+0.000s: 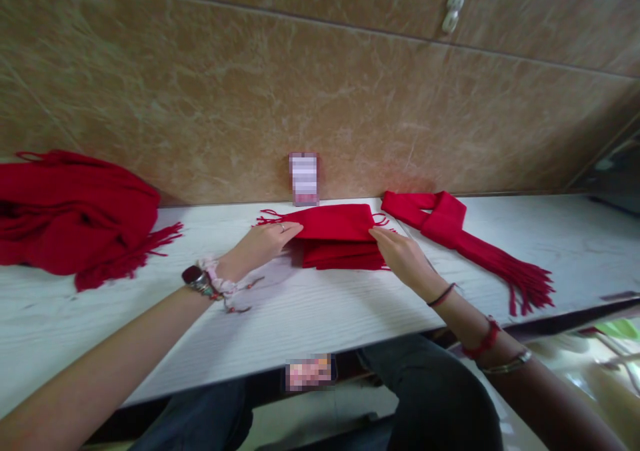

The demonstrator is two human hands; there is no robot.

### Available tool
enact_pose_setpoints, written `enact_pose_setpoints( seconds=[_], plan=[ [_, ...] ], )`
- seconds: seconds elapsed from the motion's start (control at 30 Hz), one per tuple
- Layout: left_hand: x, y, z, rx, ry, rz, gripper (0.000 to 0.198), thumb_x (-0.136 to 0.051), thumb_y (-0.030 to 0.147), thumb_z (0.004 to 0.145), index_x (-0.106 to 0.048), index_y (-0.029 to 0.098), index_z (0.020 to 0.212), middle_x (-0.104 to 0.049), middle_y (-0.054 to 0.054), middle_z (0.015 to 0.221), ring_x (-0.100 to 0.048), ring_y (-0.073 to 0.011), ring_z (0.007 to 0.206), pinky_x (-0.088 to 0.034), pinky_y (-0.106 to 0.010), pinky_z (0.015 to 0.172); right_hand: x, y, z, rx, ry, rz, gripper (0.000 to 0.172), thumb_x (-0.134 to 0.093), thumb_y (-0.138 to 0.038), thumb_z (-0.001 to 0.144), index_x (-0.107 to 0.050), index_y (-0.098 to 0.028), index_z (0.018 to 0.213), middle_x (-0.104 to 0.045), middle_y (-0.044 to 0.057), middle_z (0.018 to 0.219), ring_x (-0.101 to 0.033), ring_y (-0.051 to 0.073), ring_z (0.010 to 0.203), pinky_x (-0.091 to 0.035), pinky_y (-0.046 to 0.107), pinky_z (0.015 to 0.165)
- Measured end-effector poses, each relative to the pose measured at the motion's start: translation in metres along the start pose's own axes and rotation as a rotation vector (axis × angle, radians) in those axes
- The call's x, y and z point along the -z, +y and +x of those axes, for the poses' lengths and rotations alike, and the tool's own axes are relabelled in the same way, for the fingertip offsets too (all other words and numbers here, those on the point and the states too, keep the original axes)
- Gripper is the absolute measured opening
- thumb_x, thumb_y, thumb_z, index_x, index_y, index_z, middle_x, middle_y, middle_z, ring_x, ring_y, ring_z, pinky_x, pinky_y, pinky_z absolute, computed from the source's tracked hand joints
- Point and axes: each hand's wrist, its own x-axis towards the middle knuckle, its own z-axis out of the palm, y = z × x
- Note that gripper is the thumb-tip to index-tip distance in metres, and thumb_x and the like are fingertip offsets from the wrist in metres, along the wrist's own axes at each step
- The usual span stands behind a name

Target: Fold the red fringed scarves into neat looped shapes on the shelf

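A folded red scarf (336, 234) with fringe lies on the white table (310, 311) near the wall. My left hand (264, 241) grips its left end, fingers closed on the top layer. My right hand (400, 254) holds the right end, fingers pinched on the fabric. Both hands sit at the scarf's two short sides. A watch and a pale band are on my left wrist, thin bracelets on my right.
A heap of red scarves (75, 214) lies at the table's left. Another red scarf (465, 241), looped with fringe trailing right, lies at the right. A small blurred box (304, 179) stands against the brown tiled wall. My knees show below the table edge.
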Motion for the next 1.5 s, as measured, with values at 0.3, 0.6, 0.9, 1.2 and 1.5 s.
enact_pose_setpoints(
  seconds=[0.3, 0.6, 0.9, 1.2, 1.5],
  plan=[
    [-0.015, 0.031, -0.021, 0.016, -0.070, -0.033, 0.054, -0.030, -0.001, 0.082, -0.045, 0.011, 0.133, -0.045, -0.014, 0.138, -0.052, -0.0193, 0.119, -0.045, -0.032, 0.097, -0.018, 0.008, -0.021, 0.088, -0.059, -0.070, 0.042, -0.036, -0.002, 0.084, -0.060, -0.011, 0.117, -0.060, 0.015, 0.122, -0.054, 0.021, 0.117, -0.047, 0.036, 0.096],
    [-0.006, 0.038, -0.030, -0.002, -0.112, -0.019, 0.053, -0.033, -0.005, 0.080, -0.052, 0.013, 0.126, -0.051, -0.013, 0.132, -0.053, -0.0205, 0.117, -0.047, -0.034, 0.095, 0.000, 0.004, -0.012, 0.149, -0.098, -0.050, 0.040, -0.037, 0.000, 0.084, -0.063, -0.010, 0.113, -0.065, 0.015, 0.114, -0.062, 0.022, 0.105, -0.049, 0.038, 0.093],
    [-0.015, 0.034, -0.040, 0.009, -0.142, -0.141, 0.055, -0.034, -0.002, 0.080, -0.051, 0.018, 0.128, -0.049, -0.009, 0.134, -0.053, -0.0179, 0.117, -0.046, -0.032, 0.096, -0.013, 0.018, -0.033, 0.194, -0.058, 0.029, 0.041, -0.039, -0.002, 0.083, -0.063, -0.013, 0.113, -0.063, 0.014, 0.118, -0.058, 0.022, 0.111, -0.048, 0.038, 0.095],
    [0.010, 0.016, 0.040, 0.052, -0.014, -0.269, 0.042, -0.033, 0.028, 0.093, -0.051, 0.012, 0.127, -0.053, -0.010, 0.132, -0.049, -0.0187, 0.121, -0.034, -0.031, 0.105, 0.002, 0.014, 0.042, -0.081, 0.020, 0.140, 0.037, -0.038, -0.023, 0.090, -0.060, -0.012, 0.117, -0.062, 0.012, 0.119, -0.056, 0.021, 0.113, -0.042, 0.036, 0.099],
    [-0.047, 0.047, 0.073, 0.284, -0.102, -0.404, 0.053, -0.022, 0.043, 0.095, -0.026, 0.021, 0.143, -0.016, -0.010, 0.152, -0.016, -0.0285, 0.139, -0.025, -0.053, 0.106, -0.051, 0.023, 0.060, -0.240, -0.308, -0.080, 0.045, -0.027, -0.027, 0.095, -0.039, -0.016, 0.137, -0.034, 0.014, 0.145, -0.032, 0.028, 0.133, -0.037, 0.054, 0.098]
  ],
)
